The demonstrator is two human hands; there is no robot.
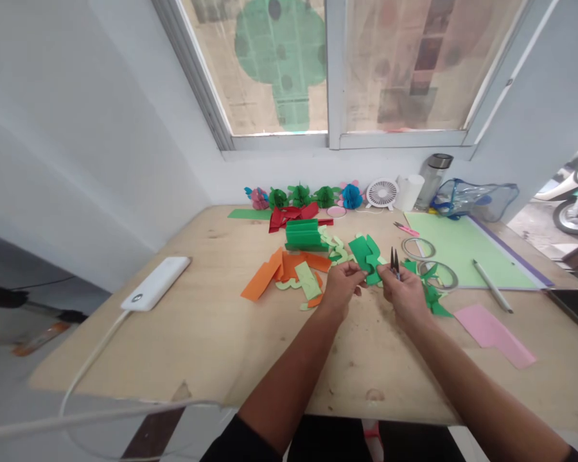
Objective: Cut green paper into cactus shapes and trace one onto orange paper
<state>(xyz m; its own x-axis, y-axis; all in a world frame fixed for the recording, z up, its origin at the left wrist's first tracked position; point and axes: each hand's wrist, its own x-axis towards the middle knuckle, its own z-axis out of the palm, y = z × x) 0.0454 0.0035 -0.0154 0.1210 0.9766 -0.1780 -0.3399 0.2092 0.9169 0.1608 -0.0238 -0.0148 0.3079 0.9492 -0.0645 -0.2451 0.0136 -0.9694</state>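
Observation:
Between my hands is a piece of green paper [364,252] with a curved cut edge. My left hand [341,287] pinches its lower left side between thumb and fingers. My right hand [404,292] grips the paper's right edge with the fingertips, and small scissors [394,260] also sit in it, blades pointing up and away. Beside my right hand lie green paper scraps [433,298]. Just beyond my left hand are pale green curled cutouts [337,247] and a pleated green paper stack [303,235].
Orange paper [264,276] and red paper [293,217] lie left of centre. Several paper figures [299,195] line the wall near a small fan [382,193] and a bottle [433,181]. Tape rolls [438,274], a pen [492,287], pink paper [494,335] and a phone [575,310] are at right; a power bank [157,283] is left.

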